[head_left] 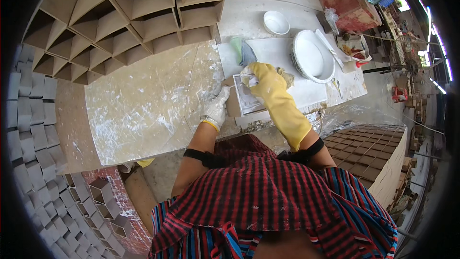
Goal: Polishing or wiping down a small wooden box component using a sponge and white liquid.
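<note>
A small open box of brown board [233, 103] lies on the worktable in front of me, its inside smeared with white. My left hand [219, 105], in a white-stained glove with a yellow cuff, grips the box's left side. My right hand [264, 80] wears a long yellow rubber glove and reaches over the far part of the box. Its fingers are closed around a small whitish lump [252, 81] that I cannot make out. Just beyond that hand lies a green and grey cloth-like thing [244, 52].
A wide white basin [314, 57] and a smaller white bowl [276, 22] stand on the table's far right. Open brown boxes [143, 19] are stacked at the far left. Grey boxes [36, 110] line the left side. Another brown stack [362, 148] stands at my right.
</note>
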Demonstrator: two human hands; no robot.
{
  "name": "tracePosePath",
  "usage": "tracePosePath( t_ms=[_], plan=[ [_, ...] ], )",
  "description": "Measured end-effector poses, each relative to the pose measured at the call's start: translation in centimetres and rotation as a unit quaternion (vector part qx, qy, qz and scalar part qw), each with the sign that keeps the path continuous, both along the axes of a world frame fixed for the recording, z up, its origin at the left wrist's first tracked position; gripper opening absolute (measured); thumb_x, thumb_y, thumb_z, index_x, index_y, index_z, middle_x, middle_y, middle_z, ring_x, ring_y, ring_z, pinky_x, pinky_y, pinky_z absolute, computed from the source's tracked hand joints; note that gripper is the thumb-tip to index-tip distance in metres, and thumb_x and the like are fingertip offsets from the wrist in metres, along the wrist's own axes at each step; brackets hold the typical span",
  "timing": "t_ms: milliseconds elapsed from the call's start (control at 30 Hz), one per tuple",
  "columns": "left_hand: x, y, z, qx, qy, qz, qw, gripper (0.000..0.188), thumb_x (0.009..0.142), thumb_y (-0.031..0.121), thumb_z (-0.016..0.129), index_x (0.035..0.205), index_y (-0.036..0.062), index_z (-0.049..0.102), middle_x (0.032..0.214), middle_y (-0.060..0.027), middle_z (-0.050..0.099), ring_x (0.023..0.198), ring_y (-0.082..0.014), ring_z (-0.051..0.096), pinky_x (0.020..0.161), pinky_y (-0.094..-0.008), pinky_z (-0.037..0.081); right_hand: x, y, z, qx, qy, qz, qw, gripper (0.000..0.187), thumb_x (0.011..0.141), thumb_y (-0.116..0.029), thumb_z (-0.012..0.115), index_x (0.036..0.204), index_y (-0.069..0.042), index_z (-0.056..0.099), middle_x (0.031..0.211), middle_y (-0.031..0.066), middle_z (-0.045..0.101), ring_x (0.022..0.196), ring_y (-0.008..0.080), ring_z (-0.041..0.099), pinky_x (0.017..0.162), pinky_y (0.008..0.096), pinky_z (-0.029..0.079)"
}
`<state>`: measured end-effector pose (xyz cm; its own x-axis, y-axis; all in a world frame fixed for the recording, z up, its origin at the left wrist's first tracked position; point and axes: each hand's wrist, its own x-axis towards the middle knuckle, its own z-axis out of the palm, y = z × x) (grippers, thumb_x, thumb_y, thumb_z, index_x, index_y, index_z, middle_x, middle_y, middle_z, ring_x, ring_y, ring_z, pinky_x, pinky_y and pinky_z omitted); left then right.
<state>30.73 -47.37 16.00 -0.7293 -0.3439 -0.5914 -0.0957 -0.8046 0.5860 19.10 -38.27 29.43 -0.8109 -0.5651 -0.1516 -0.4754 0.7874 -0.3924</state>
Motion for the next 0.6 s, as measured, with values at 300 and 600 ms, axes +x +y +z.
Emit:
tracePosePath(
  t_ms=[300,600],
  plan=[
    [-0.4,0.0,-0.9,-0.009,-0.019,-0.029,0.999,0.043,0.087,0.036,0.064,0.124,0.0156,0.055,0.080,0.0032,0.056,0.059,-0.0082,0.047,0.050,-0.0247,0.041,-0.2,-3.0,1.7,0.118,0.027,0.102,0.987,0.028,0.071,-0.017,0.069,0.099,-0.013,0.063,0.100,0.0126,0.064,0.098,0.0304,0.060,0.084,0.0394,0.048],
    [-0.6,-0.4,-1.4,0.008,-0.006,0.035,0.999,0.048,0.086,0.038,0.066,0.125,0.0135,0.052,0.116,-0.0027,0.058,0.105,-0.0192,0.056,0.087,-0.0366,0.047,-1.1,-2.0,2.0,0.085,0.040,0.047,0.994,0.031,0.066,-0.014,0.071,0.096,-0.011,0.063,0.096,0.0124,0.065,0.095,0.0312,0.060,0.082,0.0401,0.048]
  ],
)
